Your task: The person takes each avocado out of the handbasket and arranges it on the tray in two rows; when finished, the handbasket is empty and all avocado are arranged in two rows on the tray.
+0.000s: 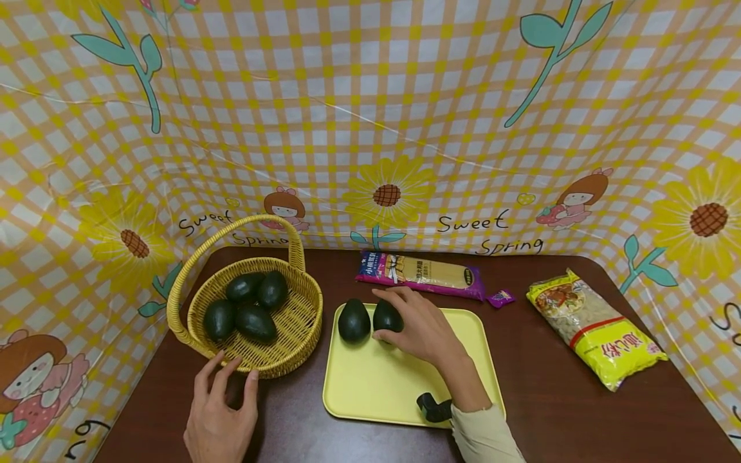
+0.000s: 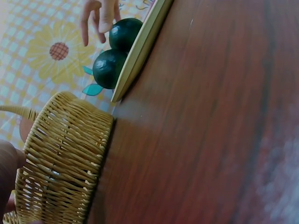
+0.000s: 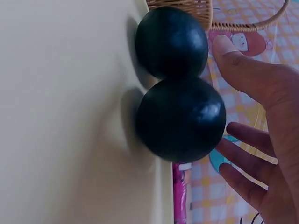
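Note:
On the yellow tray [image 1: 370, 386] two dark green avocados lie side by side, the left avocado [image 1: 354, 321] and the right avocado [image 1: 386, 315]. Over the right one reaches my right hand [image 1: 419, 326]; in the right wrist view its thumb and fingers are spread, with a gap between thumb and fruit. A woven basket [image 1: 301, 350] with a tall handle stands to the left of the tray and holds several avocados [image 1: 256, 323]. My left hand [image 1: 222, 411] is at the basket's near rim, fingers loosely bent; whether it touches the rim I cannot tell.
Behind the tray lies a purple noodle packet [image 1: 422, 275], with a small purple sachet [image 1: 500, 298] beside it. A yellow pasta bag [image 1: 599, 331] is on the right. The black wrist camera [image 1: 433, 408] hangs over the tray's near edge. Patterned cloth surrounds the brown table [image 1: 538, 411].

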Available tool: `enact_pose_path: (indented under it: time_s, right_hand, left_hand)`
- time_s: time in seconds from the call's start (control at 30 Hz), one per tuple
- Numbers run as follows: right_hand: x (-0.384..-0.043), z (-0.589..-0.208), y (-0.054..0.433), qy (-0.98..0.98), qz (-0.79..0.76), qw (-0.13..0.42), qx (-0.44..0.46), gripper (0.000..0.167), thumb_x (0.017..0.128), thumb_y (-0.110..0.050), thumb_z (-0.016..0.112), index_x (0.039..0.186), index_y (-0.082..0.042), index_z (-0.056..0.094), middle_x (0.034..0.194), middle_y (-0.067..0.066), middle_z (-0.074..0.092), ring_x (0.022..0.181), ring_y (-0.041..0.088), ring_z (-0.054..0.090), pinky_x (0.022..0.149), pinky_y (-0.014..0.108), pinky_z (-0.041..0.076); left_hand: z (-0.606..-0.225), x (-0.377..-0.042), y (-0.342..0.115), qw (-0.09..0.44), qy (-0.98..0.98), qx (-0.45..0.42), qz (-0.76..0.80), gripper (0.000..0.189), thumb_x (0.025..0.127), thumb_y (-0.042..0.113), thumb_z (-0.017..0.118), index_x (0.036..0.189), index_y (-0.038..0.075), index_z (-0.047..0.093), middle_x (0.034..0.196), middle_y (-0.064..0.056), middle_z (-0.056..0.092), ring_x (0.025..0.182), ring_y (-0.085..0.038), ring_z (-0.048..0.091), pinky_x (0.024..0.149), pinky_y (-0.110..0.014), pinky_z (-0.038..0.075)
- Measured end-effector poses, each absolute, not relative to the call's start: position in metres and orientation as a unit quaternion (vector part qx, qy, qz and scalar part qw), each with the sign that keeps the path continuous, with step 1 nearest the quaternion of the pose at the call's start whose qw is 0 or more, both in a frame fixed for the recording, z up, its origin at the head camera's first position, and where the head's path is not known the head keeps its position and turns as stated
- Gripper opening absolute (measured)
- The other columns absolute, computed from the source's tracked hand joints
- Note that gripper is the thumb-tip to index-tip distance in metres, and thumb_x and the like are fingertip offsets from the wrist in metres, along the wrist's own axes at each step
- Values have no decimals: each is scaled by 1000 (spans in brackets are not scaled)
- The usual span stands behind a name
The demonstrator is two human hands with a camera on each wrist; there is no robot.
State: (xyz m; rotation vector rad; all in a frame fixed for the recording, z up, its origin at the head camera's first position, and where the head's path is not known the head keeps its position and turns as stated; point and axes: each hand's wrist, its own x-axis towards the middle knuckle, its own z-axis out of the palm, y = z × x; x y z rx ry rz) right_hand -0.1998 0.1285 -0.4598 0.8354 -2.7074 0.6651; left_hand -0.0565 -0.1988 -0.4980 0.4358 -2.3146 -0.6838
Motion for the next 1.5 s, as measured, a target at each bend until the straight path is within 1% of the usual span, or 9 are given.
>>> enact_pose_path:
  time_s: [0.27,0.43,0.6,0.73,0.97,1.1,1.2,1.3,1.5]
  right_hand:
    - [-202,-449,110,-922,214,104,305,66,96,-44,84,154,-23,61,143,12,64,113,34,71,97,54,57]
    - [-202,-442,95,-916,217,92,323,61,99,-42,81,154,-23,61,145,11,64,116,33,70,97,53,57]
    - [-203,-438,80,-906,219,84,352,57,102,-38,78,155,-23,61,147,8,63,123,32,69,100,51,57]
    - [-203,-437,67,-894,226,82,379,56,103,-37,77,155,-22,60,146,8,63,124,29,68,99,49,58]
    - [-204,-437,46,-876,244,60,413,54,105,-34,74,154,-18,60,146,8,63,130,26,64,93,44,61]
    - [-206,-439,34,-865,241,67,436,51,106,-35,73,152,-15,62,143,8,64,128,24,64,94,41,60]
    - [-208,-440,26,-860,238,65,446,50,107,-36,71,150,-13,63,143,7,64,128,22,64,99,41,59]
    - [-210,-440,21,-860,241,56,447,51,107,-37,71,152,-14,62,143,7,64,130,22,64,101,41,58]
    - [-214,-438,11,-860,237,46,449,51,107,-38,71,153,-18,61,145,7,63,131,22,64,100,43,59]
  left_hand:
    - [-498,-57,-198,329,-892,171,-259,35,94,33,87,123,15,80,142,-9,65,70,-29,67,51,-48,51]
    - [-497,-57,-199,329,-892,173,-260,35,94,33,87,123,15,80,142,-7,66,70,-28,67,51,-47,50]
    - [-497,-57,-199,329,-891,174,-258,35,93,32,87,123,15,80,142,-7,66,69,-28,67,50,-47,50]
    - [-498,-58,-199,331,-891,172,-258,35,93,33,87,123,15,80,141,-8,66,67,-27,66,49,-45,49]
    - [-499,-58,-200,332,-891,171,-258,35,94,33,87,123,15,80,141,-7,66,68,-27,68,50,-46,51]
    - [-498,-57,-200,328,-892,171,-258,35,94,33,87,123,15,80,141,-8,66,68,-27,68,50,-45,52]
    - [-498,-57,-199,326,-893,172,-257,35,94,33,87,123,14,80,141,-9,66,67,-27,68,50,-45,51]
    - [-498,-58,-200,327,-893,170,-259,36,94,33,87,124,14,80,141,-9,66,67,-28,69,51,-46,53]
    - [-497,-59,-200,329,-892,167,-261,36,94,32,86,124,13,80,141,-9,66,68,-28,71,53,-47,56]
